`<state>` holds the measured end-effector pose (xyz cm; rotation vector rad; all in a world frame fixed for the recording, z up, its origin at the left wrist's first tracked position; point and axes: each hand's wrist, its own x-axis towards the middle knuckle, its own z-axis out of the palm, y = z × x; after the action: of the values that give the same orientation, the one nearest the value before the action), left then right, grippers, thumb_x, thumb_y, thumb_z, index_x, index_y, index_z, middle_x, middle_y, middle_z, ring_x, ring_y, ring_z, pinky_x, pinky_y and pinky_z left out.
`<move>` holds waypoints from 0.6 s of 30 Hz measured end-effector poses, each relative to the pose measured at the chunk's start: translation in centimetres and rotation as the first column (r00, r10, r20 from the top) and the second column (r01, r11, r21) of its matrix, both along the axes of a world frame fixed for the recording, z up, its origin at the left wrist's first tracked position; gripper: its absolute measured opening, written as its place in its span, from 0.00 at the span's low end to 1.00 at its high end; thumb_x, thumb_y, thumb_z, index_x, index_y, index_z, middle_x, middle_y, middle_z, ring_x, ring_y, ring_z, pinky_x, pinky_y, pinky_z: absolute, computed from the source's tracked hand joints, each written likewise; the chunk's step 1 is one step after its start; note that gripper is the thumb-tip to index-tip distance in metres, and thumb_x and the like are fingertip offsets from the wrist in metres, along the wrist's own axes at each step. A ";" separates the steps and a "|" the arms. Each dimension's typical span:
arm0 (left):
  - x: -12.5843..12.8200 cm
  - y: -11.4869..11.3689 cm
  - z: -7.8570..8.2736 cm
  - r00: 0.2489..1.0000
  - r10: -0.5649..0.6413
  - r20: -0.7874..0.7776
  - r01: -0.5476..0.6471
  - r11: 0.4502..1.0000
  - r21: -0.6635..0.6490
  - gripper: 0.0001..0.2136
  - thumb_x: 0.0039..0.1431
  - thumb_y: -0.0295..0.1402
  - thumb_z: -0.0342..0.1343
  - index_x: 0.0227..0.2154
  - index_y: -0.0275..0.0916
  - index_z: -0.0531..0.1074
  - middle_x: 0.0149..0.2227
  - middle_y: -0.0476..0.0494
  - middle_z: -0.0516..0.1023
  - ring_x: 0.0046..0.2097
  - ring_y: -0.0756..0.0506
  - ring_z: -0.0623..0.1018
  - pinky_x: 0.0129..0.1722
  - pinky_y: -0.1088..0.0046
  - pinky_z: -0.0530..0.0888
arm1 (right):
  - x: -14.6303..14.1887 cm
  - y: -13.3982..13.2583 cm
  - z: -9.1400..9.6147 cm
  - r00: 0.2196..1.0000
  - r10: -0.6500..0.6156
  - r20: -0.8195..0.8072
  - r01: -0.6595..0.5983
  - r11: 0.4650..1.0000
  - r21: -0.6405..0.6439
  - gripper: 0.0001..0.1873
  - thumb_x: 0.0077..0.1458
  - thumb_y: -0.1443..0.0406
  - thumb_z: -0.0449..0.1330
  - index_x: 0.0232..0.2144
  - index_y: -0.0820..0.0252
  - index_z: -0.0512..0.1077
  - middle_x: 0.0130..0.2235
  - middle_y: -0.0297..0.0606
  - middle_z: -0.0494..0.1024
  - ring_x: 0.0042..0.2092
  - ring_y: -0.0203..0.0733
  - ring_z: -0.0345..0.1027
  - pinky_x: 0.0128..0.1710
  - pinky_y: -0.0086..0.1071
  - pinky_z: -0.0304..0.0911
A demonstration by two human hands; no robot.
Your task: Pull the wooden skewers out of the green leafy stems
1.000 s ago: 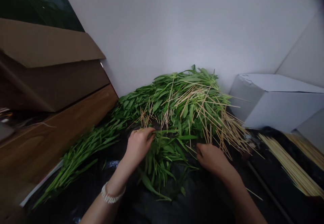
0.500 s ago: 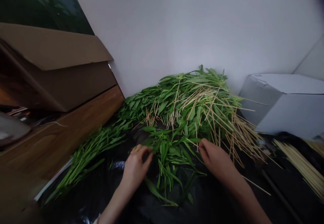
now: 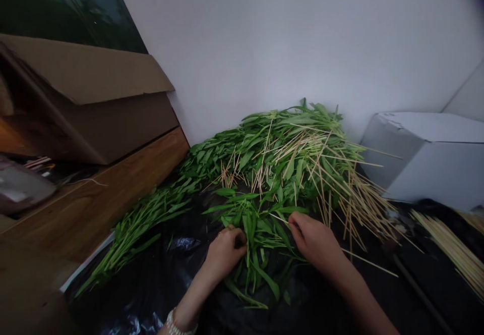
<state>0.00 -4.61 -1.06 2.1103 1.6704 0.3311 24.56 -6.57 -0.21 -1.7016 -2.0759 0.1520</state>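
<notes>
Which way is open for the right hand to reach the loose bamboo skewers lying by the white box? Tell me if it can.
Probably yes. The right hand rests at the leafy greens, and the loose bamboo skewers lie further right on bare black sheet, with only a dark rod between.

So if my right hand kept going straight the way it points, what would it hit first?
The right hand points up-left into the small leaf bunch it already touches; beyond lies the skewered pile. Depth is unclear.

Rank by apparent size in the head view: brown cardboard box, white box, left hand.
1. Brown cardboard box, largest.
2. White box.
3. Left hand, smallest, though nearest the camera.
</notes>
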 end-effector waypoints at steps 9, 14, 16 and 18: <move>-0.6 3.9 5.7 0.800 -0.029 0.599 0.042 0.999 -0.007 0.09 0.50 0.34 0.59 0.33 0.36 0.69 0.28 0.49 0.76 0.31 0.49 0.74 0.32 0.76 0.67 | 0.0 0.0 0.1 0.990 0.017 -0.138 -0.008 0.998 0.064 0.12 0.62 0.63 0.47 0.36 0.55 0.70 0.37 0.35 0.76 0.39 0.39 0.70 0.39 0.30 0.59; 2.5 5.7 4.1 0.621 0.024 0.784 0.195 0.963 -0.184 0.16 0.43 0.37 0.66 0.34 0.34 0.73 0.28 0.46 0.78 0.30 0.49 0.75 0.32 0.75 0.69 | -0.2 0.0 0.1 0.988 -0.027 -0.154 0.049 0.988 0.143 0.14 0.62 0.62 0.47 0.39 0.54 0.72 0.39 0.37 0.77 0.40 0.40 0.70 0.42 0.31 0.61; 3.2 5.7 2.7 0.584 0.064 0.809 0.225 0.945 -0.237 0.15 0.44 0.38 0.66 0.33 0.33 0.75 0.29 0.45 0.78 0.31 0.48 0.76 0.34 0.74 0.70 | -0.3 0.0 0.1 0.988 -0.020 -0.153 0.044 0.988 0.151 0.15 0.63 0.63 0.46 0.41 0.54 0.72 0.39 0.38 0.77 0.40 0.40 0.71 0.42 0.30 0.61; 3.3 5.5 1.8 0.542 0.101 0.835 0.216 0.943 -0.254 0.14 0.46 0.38 0.65 0.32 0.34 0.76 0.30 0.45 0.79 0.32 0.48 0.76 0.35 0.74 0.70 | -0.4 -0.1 0.1 0.990 -0.006 -0.138 0.027 0.988 0.151 0.16 0.63 0.63 0.45 0.42 0.54 0.72 0.39 0.38 0.77 0.40 0.40 0.71 0.42 0.30 0.62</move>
<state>3.34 0.86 0.76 1.3515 0.9530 0.8317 24.19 -6.64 -0.15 -1.5711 -1.9214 0.0991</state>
